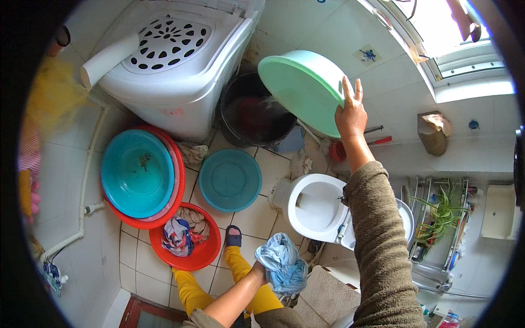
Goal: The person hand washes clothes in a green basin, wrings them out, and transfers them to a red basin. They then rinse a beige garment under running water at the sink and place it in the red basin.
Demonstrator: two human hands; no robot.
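My right hand (352, 112) grips the rim of a pale green plastic basin (303, 92), which is tilted on its side over a large black bucket (246, 139). A blurred stream of water runs from the basin's lower edge into the dark, reddish contents of the bucket. Bunched light blue cloth (283, 264) is in my left hand (259, 272), held over the floor near my legs. Below and left of it, a red basin (192, 256) holds crumpled garments (180, 238) in white, blue, red and brown. A teal basin (229, 180) stands on the tiles between that basin and the bucket.
A white washing machine (164, 94) with a white hose occupies the upper left. Stacked basins, a teal one (137, 172) on top, stand beside the wall pipe (88, 172). The toilet (318, 205) is at centre right, near a metal rack (439, 221) with a plant.
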